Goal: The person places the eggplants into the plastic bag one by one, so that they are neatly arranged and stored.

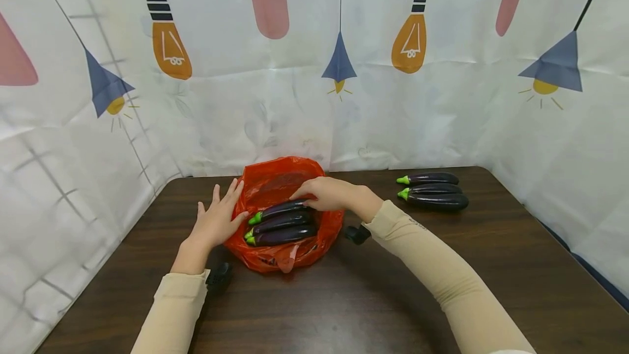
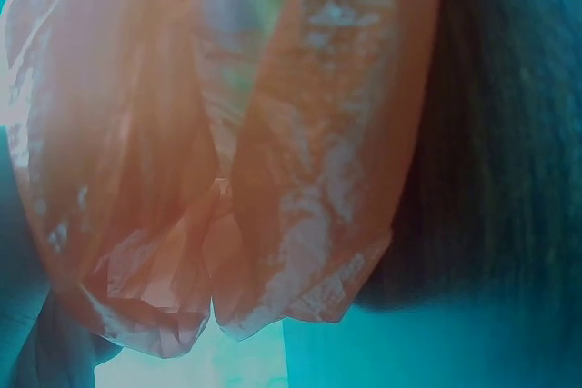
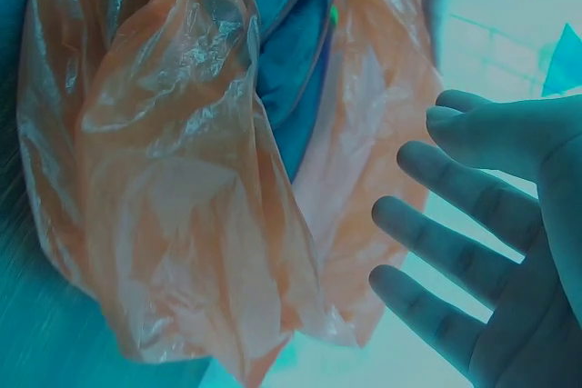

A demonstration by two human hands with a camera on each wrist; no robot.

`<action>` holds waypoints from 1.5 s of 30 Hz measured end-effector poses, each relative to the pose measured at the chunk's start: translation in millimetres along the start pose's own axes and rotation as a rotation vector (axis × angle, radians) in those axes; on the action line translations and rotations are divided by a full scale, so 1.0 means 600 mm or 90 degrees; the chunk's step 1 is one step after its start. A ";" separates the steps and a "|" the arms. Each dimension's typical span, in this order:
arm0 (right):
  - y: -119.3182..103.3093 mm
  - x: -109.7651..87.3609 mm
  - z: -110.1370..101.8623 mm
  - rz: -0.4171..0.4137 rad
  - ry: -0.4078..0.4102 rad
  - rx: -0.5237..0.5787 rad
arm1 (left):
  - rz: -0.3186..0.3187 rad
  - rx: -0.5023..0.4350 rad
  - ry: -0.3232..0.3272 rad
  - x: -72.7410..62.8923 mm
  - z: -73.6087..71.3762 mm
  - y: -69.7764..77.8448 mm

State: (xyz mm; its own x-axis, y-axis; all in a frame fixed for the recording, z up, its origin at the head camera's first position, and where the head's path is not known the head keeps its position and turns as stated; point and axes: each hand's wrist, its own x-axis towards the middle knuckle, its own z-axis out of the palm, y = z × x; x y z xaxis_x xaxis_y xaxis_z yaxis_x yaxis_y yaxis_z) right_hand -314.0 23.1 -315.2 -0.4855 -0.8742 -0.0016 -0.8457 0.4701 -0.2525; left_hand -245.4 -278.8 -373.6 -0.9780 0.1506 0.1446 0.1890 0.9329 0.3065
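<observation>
A red plastic bag (image 1: 327, 242) lies with its mouth up on the table. Inside it, three dark purple eggplants (image 1: 285, 220) with green stems lie side by side. My left hand (image 1: 216, 222) spreads its fingers along the bag's left rim. Over the far right side of the bag is my right hand (image 1: 324, 192), close to the blunt end of the topmost eggplant. In the right wrist view, the fingers (image 3: 455, 238) of that hand are extended and apart, with nothing held between them. Translucent bag plastic (image 2: 318, 161) fills most of the left wrist view, which does not show the left hand clearly.
Three more eggplants (image 1: 434, 190) lie together at the back right of the brown table (image 1: 393, 299). A white curtain (image 1: 295, 108) printed with lamps hangs behind the table and along its sides. Dark wrist devices (image 1: 357, 234) sit under both wrists.
</observation>
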 end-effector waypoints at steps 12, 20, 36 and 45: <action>0.013 -0.053 -0.014 0.004 0.059 0.014 | 0.000 0.001 0.003 -0.001 0.000 -0.001; 0.035 -0.091 -0.012 -0.019 0.114 0.027 | 0.001 0.008 0.009 -0.001 0.001 -0.001; 0.086 -0.177 -0.012 0.050 0.163 0.061 | -0.005 0.064 0.024 -0.003 0.004 0.002; 0.121 -0.221 -0.003 0.104 0.196 0.082 | -0.005 0.066 0.021 -0.003 0.002 0.002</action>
State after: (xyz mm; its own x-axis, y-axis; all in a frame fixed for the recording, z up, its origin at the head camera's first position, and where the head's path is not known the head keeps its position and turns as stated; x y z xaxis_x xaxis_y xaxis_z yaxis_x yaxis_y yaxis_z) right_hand -311.0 173.4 -331.5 -0.6718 -0.7027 0.2344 -0.7268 0.5640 -0.3920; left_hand -243.3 -277.4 -374.5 -0.9757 0.1338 0.1733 0.1693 0.9631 0.2093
